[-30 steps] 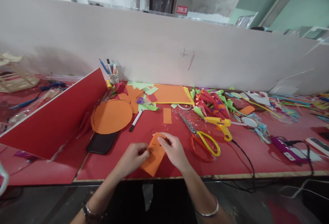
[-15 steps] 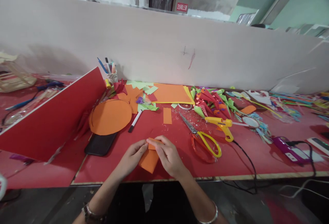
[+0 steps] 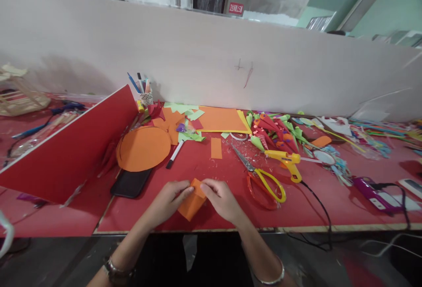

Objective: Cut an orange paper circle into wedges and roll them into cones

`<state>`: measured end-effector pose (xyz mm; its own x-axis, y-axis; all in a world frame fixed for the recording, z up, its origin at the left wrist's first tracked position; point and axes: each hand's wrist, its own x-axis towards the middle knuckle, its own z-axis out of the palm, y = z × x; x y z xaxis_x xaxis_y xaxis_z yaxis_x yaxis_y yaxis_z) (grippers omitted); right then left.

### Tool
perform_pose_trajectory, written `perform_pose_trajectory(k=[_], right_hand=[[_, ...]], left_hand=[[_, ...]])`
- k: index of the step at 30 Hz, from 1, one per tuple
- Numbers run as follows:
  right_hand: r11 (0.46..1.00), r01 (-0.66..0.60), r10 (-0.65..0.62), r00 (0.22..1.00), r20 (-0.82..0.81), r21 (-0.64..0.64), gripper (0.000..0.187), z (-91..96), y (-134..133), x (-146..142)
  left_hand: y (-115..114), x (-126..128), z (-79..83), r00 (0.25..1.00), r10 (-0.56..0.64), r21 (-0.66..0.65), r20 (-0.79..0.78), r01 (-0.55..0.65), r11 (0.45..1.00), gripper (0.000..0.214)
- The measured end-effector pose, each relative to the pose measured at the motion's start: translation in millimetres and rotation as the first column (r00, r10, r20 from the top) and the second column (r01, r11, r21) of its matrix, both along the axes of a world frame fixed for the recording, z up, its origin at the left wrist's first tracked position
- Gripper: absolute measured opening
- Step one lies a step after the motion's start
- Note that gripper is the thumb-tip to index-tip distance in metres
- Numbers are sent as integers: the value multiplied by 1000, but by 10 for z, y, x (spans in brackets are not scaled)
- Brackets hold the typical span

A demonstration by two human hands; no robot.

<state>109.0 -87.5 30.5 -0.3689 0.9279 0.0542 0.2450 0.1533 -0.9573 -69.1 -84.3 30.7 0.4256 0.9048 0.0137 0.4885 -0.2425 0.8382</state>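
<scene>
A folded piece of orange paper is held between my two hands, just above the front of the red table. My left hand pinches its left edge between thumb and fingers. On the opposite side, my right hand grips the upper right edge, its thumb lying near a folded-over flap. Part of the paper is covered by my fingers. A small orange paper strip lies flat beyond my hands. To the right rest scissors with yellow and red handles.
A yellow glue gun lies right of the scissors, its cord running off the front edge. Left are a dark phone under an orange paper disc, a marker and a leaning red board. Paper cones are heaped behind.
My hands have drawn slightly apart at the paper's top. The right fingers no longer lie across the flap, which now shows more and sits tilted. The camera view has shifted slightly.
</scene>
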Motion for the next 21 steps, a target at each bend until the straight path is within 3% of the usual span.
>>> perform_pose_trajectory(k=[5,10,13,15,17,19,21], right_hand=[[993,-98,99,995,11,-69,34,-32,18,52],[985,110,-125,986,111,130,40,-85,-34,-48],[971,151,-175,977,120,186,41,-92,-78,-97],[984,132,-141,988,70,121,40,-86,-88,-105],[995,94,-95,994,-47,-35,35,-84,-76,-102],[979,49,-87,978,-189,-196,31,-95,-52,-101],[962,9,-89,954,-285,-272,32,-118,-31,-110]], left_hand=[[29,-25,76,989,-95,4,-112,96,995,35],[13,7,66,993,-61,-9,-98,60,998,32],[3,-3,32,995,-102,-79,-5,101,992,34],[0,-23,16,992,-111,-132,58,118,984,35],[1,-41,13,991,-83,-164,104,99,982,36],[5,-44,21,988,-41,-175,146,67,982,35],[9,-28,32,984,8,-167,176,21,986,35]])
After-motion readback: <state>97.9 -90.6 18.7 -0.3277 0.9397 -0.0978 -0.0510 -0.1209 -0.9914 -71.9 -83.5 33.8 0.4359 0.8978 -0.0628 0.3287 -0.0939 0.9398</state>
